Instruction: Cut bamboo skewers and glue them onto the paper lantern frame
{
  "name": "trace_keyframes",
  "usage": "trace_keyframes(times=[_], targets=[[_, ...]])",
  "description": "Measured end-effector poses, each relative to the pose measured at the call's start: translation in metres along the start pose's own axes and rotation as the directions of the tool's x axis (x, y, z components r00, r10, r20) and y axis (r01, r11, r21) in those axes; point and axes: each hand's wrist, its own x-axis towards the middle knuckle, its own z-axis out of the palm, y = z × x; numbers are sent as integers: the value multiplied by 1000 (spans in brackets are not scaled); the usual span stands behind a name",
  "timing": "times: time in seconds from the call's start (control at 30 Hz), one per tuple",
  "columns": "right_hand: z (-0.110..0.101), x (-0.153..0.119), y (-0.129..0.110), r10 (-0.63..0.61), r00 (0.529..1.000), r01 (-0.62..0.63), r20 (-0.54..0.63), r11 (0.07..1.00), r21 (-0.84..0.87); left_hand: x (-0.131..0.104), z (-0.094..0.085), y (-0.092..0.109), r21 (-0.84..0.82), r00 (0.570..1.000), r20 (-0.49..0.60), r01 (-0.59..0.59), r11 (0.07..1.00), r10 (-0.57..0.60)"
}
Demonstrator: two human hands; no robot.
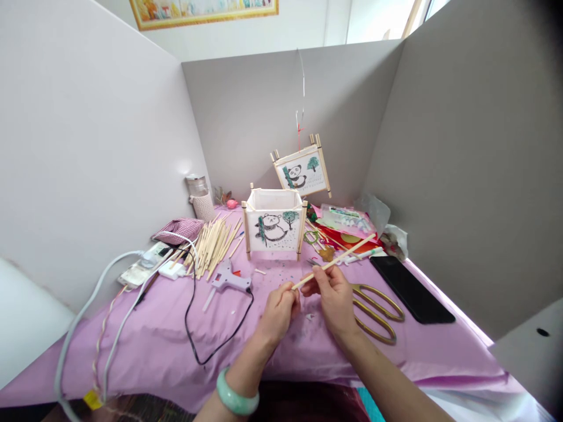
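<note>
My left hand (280, 309) pinches the lower end of a thin wooden stick (347, 252). Farther along the same stick, my right hand (333, 296) grips it between thumb and fingers, and its far end slants up to the right. Beyond my hands stands a lantern (276, 230) with a wooden-stick frame, white panels and a panda and tree drawn on the front. Gold-handled scissors (379, 313) lie by my right wrist, their blades partly hidden behind the hand. Left of my hands, a lilac hot glue gun (231, 278) rests on the cloth.
A second panda lantern (303, 173) hangs tilted from a wire. Many loose sticks (215, 246) are heaped at the left, near a power strip (145, 266) and trailing cables. A black phone (411, 289) lies at the right. Grey panels (281, 105) enclose the table.
</note>
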Motion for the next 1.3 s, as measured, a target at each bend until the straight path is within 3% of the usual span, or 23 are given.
trace_keyframes(times=[0.4,0.7,1.0,1.3], targets=[[-1,-1,2,22,1000,-21,17,999,-32,-1,0,3,-74,1000,13,14,997,-13],[0,1,6,88,994,-92,71,994,54,-1,-1,0,-157,1000,23,-3,988,7],[1,4,8,118,985,-133,129,984,115,0,-1,-3,-59,1000,-7,22,998,-22],[0,4,7,173,975,-196,141,966,171,1,-1,-9,-114,999,-31,5,994,-8]])
